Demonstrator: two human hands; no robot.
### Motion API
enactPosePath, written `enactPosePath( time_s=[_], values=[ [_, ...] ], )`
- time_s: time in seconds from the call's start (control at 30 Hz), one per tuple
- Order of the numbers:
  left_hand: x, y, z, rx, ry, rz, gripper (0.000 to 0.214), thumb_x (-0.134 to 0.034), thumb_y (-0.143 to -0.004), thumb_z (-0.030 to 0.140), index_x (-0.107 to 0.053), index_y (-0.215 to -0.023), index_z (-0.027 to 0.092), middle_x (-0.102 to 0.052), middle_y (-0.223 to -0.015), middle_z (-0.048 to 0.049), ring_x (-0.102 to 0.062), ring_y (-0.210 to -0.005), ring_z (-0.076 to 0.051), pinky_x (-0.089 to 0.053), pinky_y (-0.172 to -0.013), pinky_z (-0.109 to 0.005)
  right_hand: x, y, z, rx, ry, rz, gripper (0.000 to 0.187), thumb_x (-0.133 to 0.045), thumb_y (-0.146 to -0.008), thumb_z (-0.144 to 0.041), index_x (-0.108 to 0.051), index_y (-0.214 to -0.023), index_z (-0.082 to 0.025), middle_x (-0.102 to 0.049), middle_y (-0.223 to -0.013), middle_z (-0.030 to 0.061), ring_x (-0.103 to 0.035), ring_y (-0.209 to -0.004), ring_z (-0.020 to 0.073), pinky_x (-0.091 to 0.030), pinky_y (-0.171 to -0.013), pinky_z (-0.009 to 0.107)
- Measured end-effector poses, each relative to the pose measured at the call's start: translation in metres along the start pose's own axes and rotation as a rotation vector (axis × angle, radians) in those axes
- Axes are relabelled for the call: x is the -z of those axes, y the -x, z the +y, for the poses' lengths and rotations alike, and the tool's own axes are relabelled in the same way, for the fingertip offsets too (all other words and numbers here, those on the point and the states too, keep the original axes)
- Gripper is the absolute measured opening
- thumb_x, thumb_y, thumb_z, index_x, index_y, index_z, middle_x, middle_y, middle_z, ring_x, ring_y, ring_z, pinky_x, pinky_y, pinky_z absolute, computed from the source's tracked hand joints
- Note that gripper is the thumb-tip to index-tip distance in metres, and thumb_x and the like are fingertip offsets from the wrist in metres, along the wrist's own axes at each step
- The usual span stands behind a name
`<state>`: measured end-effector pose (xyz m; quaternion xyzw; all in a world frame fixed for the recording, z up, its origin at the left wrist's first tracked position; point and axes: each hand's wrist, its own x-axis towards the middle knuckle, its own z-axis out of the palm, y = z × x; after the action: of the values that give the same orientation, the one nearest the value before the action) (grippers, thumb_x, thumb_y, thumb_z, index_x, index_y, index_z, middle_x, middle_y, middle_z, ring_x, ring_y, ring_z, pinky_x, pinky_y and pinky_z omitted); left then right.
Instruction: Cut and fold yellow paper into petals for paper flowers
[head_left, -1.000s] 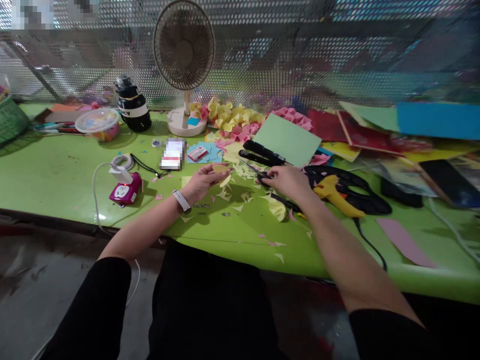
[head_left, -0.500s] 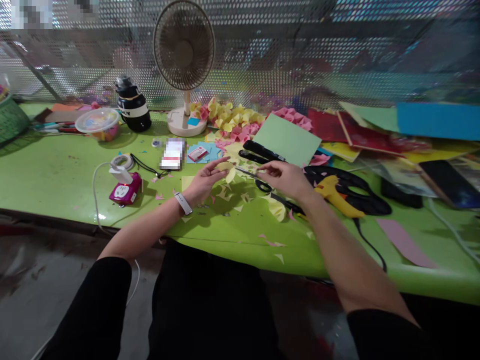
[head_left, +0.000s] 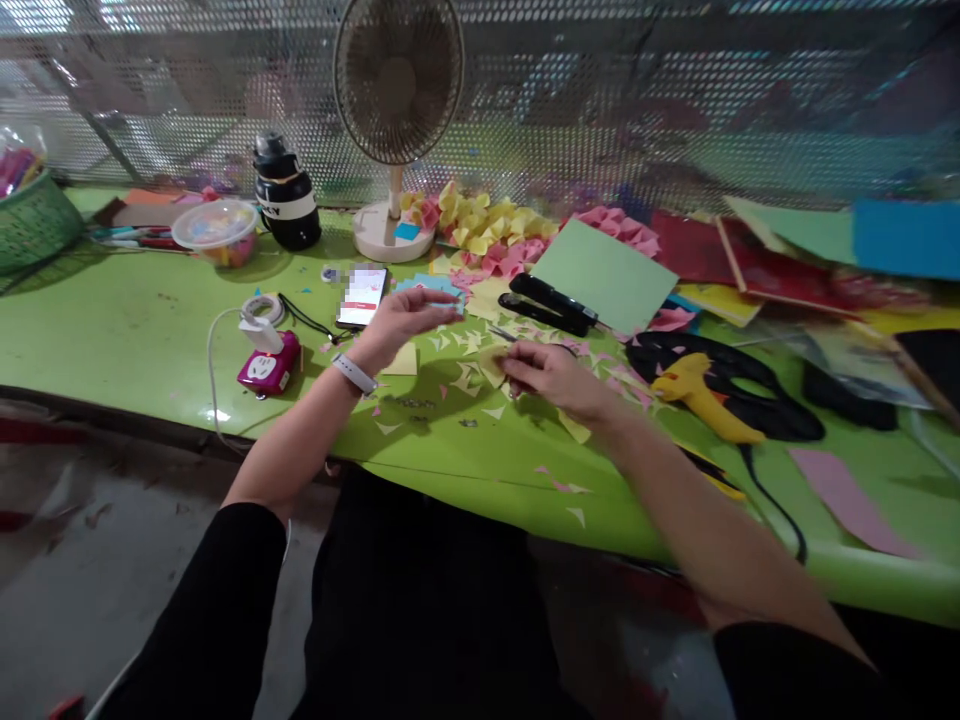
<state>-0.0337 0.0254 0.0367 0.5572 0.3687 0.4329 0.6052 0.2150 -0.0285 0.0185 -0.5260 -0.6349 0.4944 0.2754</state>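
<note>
My left hand (head_left: 405, 322) is raised over the table with its fingers stretched out and nothing visible in them. Just behind it lie light-blue paper pieces (head_left: 429, 290). In my right hand (head_left: 553, 378) are scissors (head_left: 501, 333), their blades pointing left and the handles mostly hidden by the fingers. Fingertips of that same hand also pinch a cut yellow paper piece (head_left: 492, 364). Under and around both hands are scattered paper scraps (head_left: 466, 378). A yellow paper square (head_left: 402, 360) rests below my left hand.
Behind the hands are a stapler (head_left: 546, 305), a green paper sheet (head_left: 606, 275), folded yellow paper pieces (head_left: 487, 218) and a fan (head_left: 399, 90). On the right is a yellow glue gun (head_left: 701, 395). A phone (head_left: 363, 296), purple power adapter (head_left: 270, 364) and bottle (head_left: 286, 195) stand left.
The yellow paper piece has passed from my left hand to my right, which still holds the scissors. My left hand has let go and opened. The camera view has shifted slightly.
</note>
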Motion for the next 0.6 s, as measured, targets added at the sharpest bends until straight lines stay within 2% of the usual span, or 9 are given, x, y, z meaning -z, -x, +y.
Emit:
enactPosePath(
  time_s=[0.07,0.13,0.2,0.27,0.37,0.47,0.6],
  values=[
    [0.017,-0.002,0.012,-0.08,-0.28,0.097,0.028,-0.077,-0.079,0.027,-0.071,-0.103,0.012,-0.077,-0.098,-0.0109,-0.073,-0.096,-0.019,-0.053,-0.095,-0.035,0.001,-0.001,0.002,-0.039,0.145,-0.154,0.041,-0.066,-0.083,-0.06,-0.063,-0.085,-0.02,-0.064,-0.075,0.0025,-0.054,-0.061,0.0139,-0.042,-0.059,0.031],
    [0.03,-0.003,0.018,-0.074,-0.627,0.172,0.026,-0.076,-0.078,0.029,-0.073,-0.098,0.012,-0.077,-0.095,-0.0112,-0.072,-0.091,-0.022,-0.054,-0.087,-0.035,-0.001,-0.002,0.002,-0.027,0.31,-0.243,0.037,-0.061,-0.088,-0.056,-0.062,-0.081,-0.02,-0.065,-0.075,0.0032,-0.053,-0.06,0.0139,-0.04,-0.058,0.031],
    [0.036,-0.005,0.017,-0.07,-0.911,0.211,0.023,-0.074,-0.079,0.032,-0.075,-0.092,0.014,-0.077,-0.095,-0.0111,-0.071,-0.091,-0.024,-0.052,-0.084,-0.035,-0.006,-0.003,0.002,0.014,0.448,-0.248,0.034,-0.058,-0.091,-0.053,-0.063,-0.082,-0.02,-0.068,-0.078,0.0051,-0.057,-0.063,0.0158,-0.041,-0.061,0.033],
    [0.038,-0.006,0.014,-0.065,-1.068,0.199,0.024,-0.07,-0.081,0.037,-0.076,-0.09,0.015,-0.077,-0.097,-0.0107,-0.07,-0.091,-0.025,-0.051,-0.082,-0.034,-0.008,-0.004,0.002,0.039,0.536,-0.174,0.031,-0.059,-0.091,-0.051,-0.066,-0.089,-0.02,-0.071,-0.086,0.0078,-0.062,-0.071,0.0189,-0.044,-0.064,0.034],
    [0.035,-0.007,0.011,-0.061,-1.159,0.179,0.027,-0.065,-0.085,0.04,-0.076,-0.092,0.016,-0.077,-0.099,-0.0104,-0.069,-0.09,-0.025,-0.05,-0.079,-0.032,-0.005,-0.007,0.001,0.031,0.576,-0.025,0.028,-0.061,-0.091,-0.047,-0.069,-0.096,-0.02,-0.073,-0.095,0.011,-0.066,-0.078,0.0219,-0.049,-0.068,0.037],
    [0.033,-0.007,0.013,-0.075,-1.164,0.232,0.026,-0.063,-0.086,0.038,-0.077,-0.093,0.016,-0.077,-0.1,-0.0105,-0.068,-0.09,-0.024,-0.049,-0.079,-0.031,0.008,-0.013,-0.003,0.039,0.611,0.082,0.025,-0.059,-0.092,-0.043,-0.071,-0.094,-0.021,-0.074,-0.093,0.0111,-0.066,-0.077,0.0222,-0.05,-0.069,0.038],
    [0.032,-0.005,0.017,-0.1,-1.103,0.324,0.023,-0.062,-0.085,0.033,-0.076,-0.092,0.016,-0.077,-0.097,-0.0111,-0.067,-0.087,-0.024,-0.048,-0.078,-0.032,0.025,-0.034,-0.01,0.087,0.872,0.221,0.022,-0.057,-0.093,-0.037,-0.072,-0.093,-0.021,-0.074,-0.096,0.0102,-0.066,-0.079,0.0244,-0.047,-0.067,0.036]
  ],
)
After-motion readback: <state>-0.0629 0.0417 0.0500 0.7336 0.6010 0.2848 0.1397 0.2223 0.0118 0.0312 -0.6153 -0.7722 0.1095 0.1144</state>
